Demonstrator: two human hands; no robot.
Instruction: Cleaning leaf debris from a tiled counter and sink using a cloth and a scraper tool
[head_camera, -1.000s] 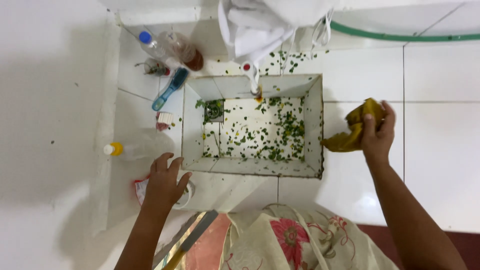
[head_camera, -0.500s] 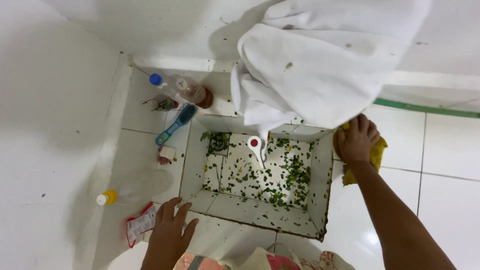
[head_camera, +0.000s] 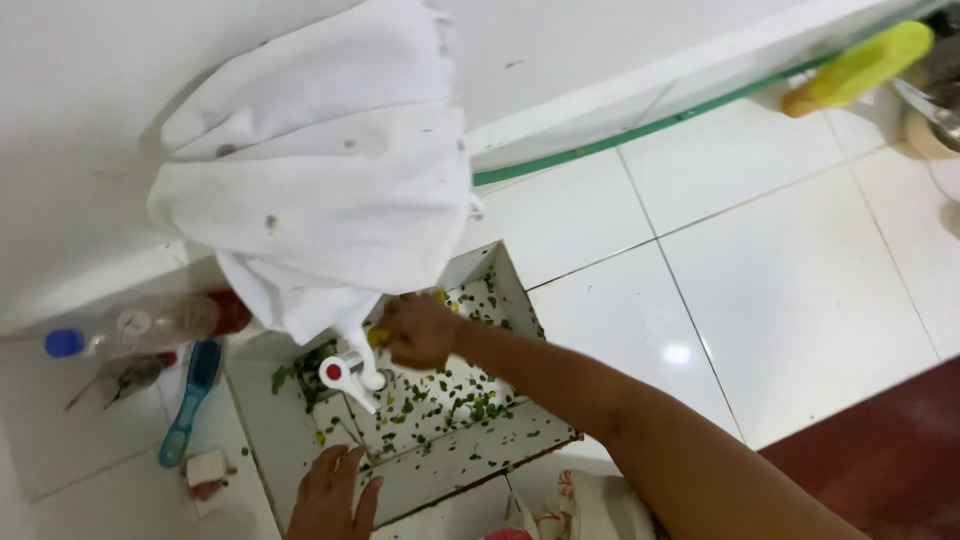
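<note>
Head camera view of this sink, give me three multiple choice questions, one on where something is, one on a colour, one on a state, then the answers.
1. Where is the right hand?
A. Inside the sink, beside the tap
B. On the red floor
C. On the clear bottle

2. What colour is the brush lying left of the sink?
A. Yellow
B. Blue
C. Black

3. What state is the sink bottom in?
A. Bare and wiped
B. Full of foam
C. Strewn with green leaf bits

Answers: 1 A, the hand is down in the basin beside the tap. 2 B, its handle is blue. 3 C, green scraps are scattered across the white bottom.
</note>
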